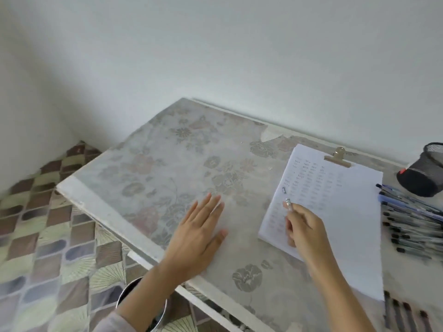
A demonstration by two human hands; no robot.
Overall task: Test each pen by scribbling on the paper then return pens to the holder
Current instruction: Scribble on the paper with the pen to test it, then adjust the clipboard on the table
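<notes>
A person sits at a bench (155, 164) covered in a faded flower print. The left hand (199, 236) lies flat on the bare cover, its fingers (208, 207) straight and close together, holding nothing. The right hand (303, 233) has its fingers (291, 226) curled round a pen (288, 204), which sticks out beyond them over the near left part of a paper (347, 212) already filled with rows of faint scribbles. Blur hides whether the tip touches the sheet. A small dark piece (284, 190), perhaps a cap, lies on the paper just beyond the pen. A metal clip (338, 156) grips the sheet's far edge. To the right of the right-hand fingers, well apart, is a loose pile of pens (412, 224), and beyond it a black mesh holder (424, 173) that looks tilted. More pens (402, 312) lie nearer the person on the right. The left hand is well off the sheet, so a hard scribble may slide or ruck the paper. The loose pens could roll, or tested and untested ones get mixed. The small piece could be swept off the sheet. A leaning holder might tip as pens drop in.
</notes>
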